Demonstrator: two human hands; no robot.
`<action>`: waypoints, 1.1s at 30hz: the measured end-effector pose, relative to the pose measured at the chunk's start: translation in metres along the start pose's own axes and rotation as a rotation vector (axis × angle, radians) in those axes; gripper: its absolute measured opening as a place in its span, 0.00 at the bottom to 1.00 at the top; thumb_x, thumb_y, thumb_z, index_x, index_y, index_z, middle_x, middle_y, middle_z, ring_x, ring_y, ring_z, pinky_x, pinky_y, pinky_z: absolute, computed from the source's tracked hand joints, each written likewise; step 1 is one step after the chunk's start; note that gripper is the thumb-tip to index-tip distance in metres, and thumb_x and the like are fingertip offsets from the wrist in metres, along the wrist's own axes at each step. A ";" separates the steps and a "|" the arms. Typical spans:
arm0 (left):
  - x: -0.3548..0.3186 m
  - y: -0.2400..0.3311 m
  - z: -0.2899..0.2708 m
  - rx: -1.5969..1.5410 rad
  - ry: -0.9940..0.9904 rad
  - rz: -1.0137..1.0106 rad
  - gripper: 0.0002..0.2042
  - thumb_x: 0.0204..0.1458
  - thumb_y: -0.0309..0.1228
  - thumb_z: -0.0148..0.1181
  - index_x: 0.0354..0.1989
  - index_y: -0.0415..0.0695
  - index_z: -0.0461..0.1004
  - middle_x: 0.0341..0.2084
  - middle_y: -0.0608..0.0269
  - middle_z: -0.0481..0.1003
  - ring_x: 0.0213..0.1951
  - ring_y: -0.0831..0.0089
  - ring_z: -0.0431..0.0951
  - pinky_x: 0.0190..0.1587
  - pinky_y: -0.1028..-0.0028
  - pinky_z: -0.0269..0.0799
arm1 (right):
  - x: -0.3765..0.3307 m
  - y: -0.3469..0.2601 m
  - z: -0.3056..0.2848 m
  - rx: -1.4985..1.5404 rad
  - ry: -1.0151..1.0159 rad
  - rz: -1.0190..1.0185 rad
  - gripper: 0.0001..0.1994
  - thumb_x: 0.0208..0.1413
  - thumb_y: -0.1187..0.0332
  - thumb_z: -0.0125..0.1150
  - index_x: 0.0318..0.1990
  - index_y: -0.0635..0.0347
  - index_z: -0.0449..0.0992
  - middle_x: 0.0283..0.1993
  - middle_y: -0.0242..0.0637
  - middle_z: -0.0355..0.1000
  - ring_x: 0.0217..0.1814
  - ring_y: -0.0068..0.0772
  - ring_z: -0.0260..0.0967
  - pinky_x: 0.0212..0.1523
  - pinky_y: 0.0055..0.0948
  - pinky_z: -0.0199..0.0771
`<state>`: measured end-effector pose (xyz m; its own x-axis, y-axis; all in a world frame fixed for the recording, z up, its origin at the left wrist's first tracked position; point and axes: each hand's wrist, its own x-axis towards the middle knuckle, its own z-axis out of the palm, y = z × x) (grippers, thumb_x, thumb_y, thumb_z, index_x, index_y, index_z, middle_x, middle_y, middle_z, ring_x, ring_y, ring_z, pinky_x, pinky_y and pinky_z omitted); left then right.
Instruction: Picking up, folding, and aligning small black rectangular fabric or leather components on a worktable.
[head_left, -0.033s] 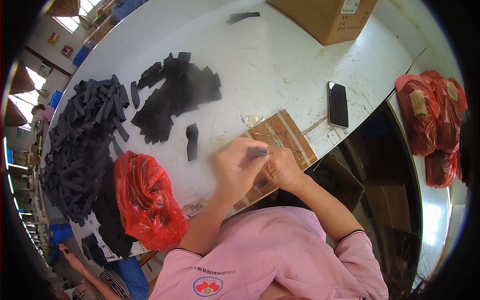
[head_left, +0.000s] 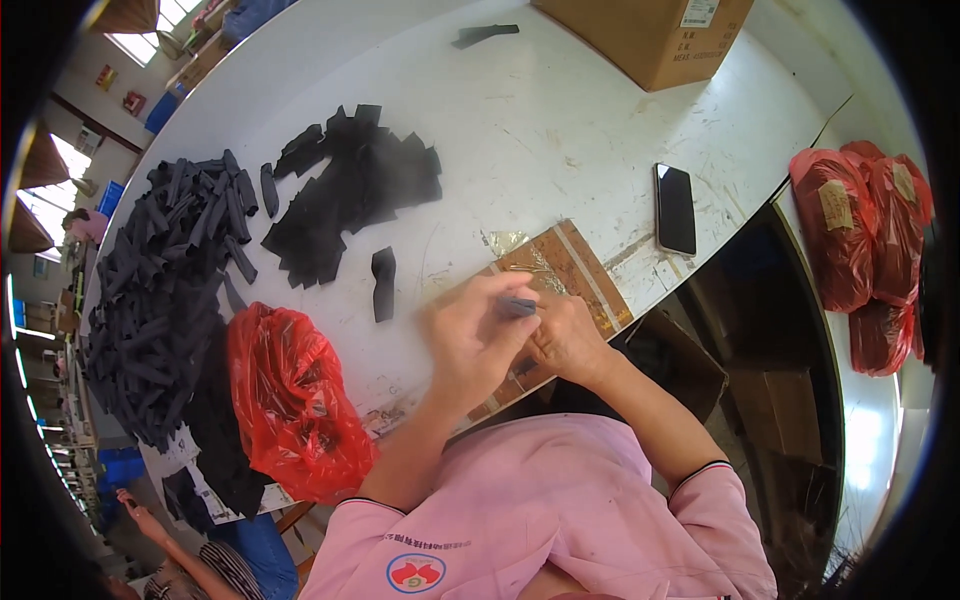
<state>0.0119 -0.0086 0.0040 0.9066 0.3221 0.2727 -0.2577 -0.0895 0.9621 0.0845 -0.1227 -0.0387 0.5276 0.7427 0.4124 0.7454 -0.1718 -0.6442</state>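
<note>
Above the near edge of the white table, my left hand [head_left: 470,335] pinches a small dark grey fabric piece [head_left: 518,306], folded or rolled, between thumb and fingers. Pressed up beside it is my right hand [head_left: 566,335], its fingers curled closed at the same piece; what lies inside its grip is hidden. Beneath both hands lies a brown board [head_left: 585,265] with pale strips and several thin metal pins [head_left: 538,268] on it. A single flat dark fabric strip [head_left: 384,285] rests to the left of my hands.
Farther left are a spread of flat black fabric pieces [head_left: 360,185] and a big heap of rolled dark pieces [head_left: 160,300]. A red plastic bag [head_left: 295,400] sits at the near left. A phone [head_left: 676,208], a cardboard box [head_left: 650,40] and red bags [head_left: 835,235] are to the right.
The end of the dark fabric piece showing between my fingers has shifted very slightly. Both hands stay over the board.
</note>
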 end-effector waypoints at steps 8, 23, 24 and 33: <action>0.006 0.007 -0.006 -0.581 0.128 0.080 0.06 0.50 0.26 0.50 0.34 0.36 0.69 0.30 0.53 0.70 0.35 0.69 0.70 0.41 0.72 0.64 | 0.019 -0.023 -0.027 -0.181 -0.023 -0.035 0.09 0.40 0.67 0.58 0.22 0.60 0.66 0.20 0.37 0.64 0.22 0.37 0.65 0.19 0.32 0.64; -0.002 -0.001 -0.024 -0.443 0.307 0.103 0.04 0.48 0.21 0.49 0.31 0.34 0.69 0.29 0.57 0.71 0.32 0.75 0.69 0.37 0.78 0.63 | 0.020 -0.030 -0.027 -0.205 -0.057 -0.071 0.13 0.43 0.64 0.57 0.16 0.59 0.63 0.15 0.35 0.62 0.17 0.36 0.63 0.15 0.32 0.61; -0.003 -0.003 -0.028 -0.435 0.328 0.098 0.04 0.48 0.21 0.49 0.31 0.34 0.69 0.29 0.57 0.71 0.32 0.75 0.69 0.37 0.78 0.63 | 0.027 -0.037 -0.035 -0.156 -0.044 -0.106 0.12 0.44 0.64 0.57 0.18 0.60 0.64 0.15 0.35 0.61 0.17 0.36 0.62 0.15 0.32 0.60; -0.005 -0.121 -0.138 0.986 0.634 -0.421 0.24 0.41 0.37 0.58 0.45 0.36 0.64 0.41 0.45 0.67 0.43 0.55 0.67 0.46 0.64 0.61 | -0.037 -0.017 -0.076 0.393 0.426 0.482 0.21 0.56 0.59 0.45 0.16 0.63 0.65 0.13 0.28 0.60 0.14 0.15 0.54 0.15 0.17 0.51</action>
<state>-0.0070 0.1306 -0.1144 0.4662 0.8704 0.1581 0.6228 -0.4498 0.6401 0.0830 -0.1962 0.0055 0.9300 0.3152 0.1890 0.2341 -0.1118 -0.9658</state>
